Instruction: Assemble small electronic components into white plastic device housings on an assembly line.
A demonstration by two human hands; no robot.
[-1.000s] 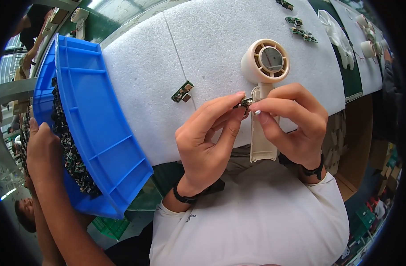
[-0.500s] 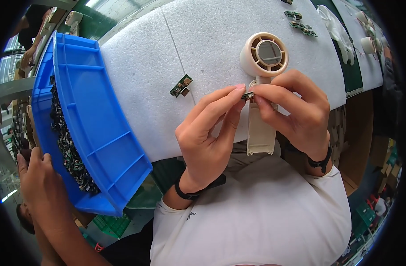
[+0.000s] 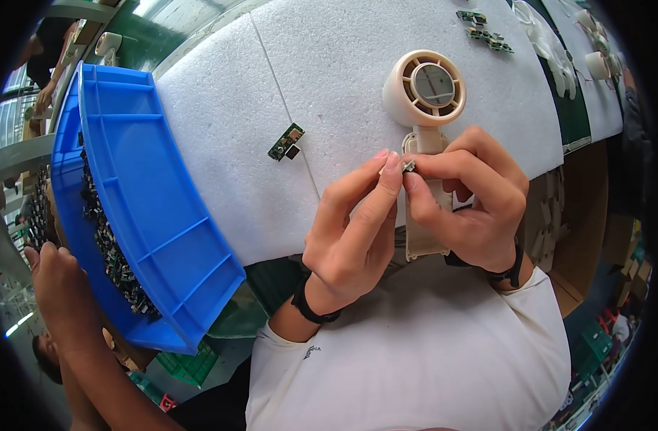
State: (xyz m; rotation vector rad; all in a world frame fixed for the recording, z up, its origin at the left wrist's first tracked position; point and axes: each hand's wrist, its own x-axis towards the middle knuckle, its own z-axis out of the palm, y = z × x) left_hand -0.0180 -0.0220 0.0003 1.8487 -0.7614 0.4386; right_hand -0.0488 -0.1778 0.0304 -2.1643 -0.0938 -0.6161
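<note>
Between my fingertips sits a small circuit board (image 3: pixel 409 167), mostly hidden by the fingers. My right hand (image 3: pixel 483 194) pinches it with thumb and forefinger. The closed fingertips of my left hand (image 3: pixel 354 233) meet its other side. Directly beneath both hands lies a cream handheld fan (image 3: pixel 397 97), its round grille facing up and its handle pointing at me. The handle's shell is uncovered, and my hands hide much of its inside. Left of the fan, a green circuit board (image 3: pixel 286 141) rests on the white foam sheet (image 3: pixel 221 144).
A blue bin (image 3: pixel 153 165) full of small dark boards (image 3: pixel 117 266) stands at the left. Beside it is another person's hand (image 3: pixel 63 287). Several circuit boards (image 3: pixel 487 36) and white gloves (image 3: pixel 548 50) lie far right. A cardboard box (image 3: pixel 577 237) stands right of me.
Both hands have drawn slightly nearer to me, and the small board has turned between my fingers. The other person's hand has dropped slightly beside the bin.
</note>
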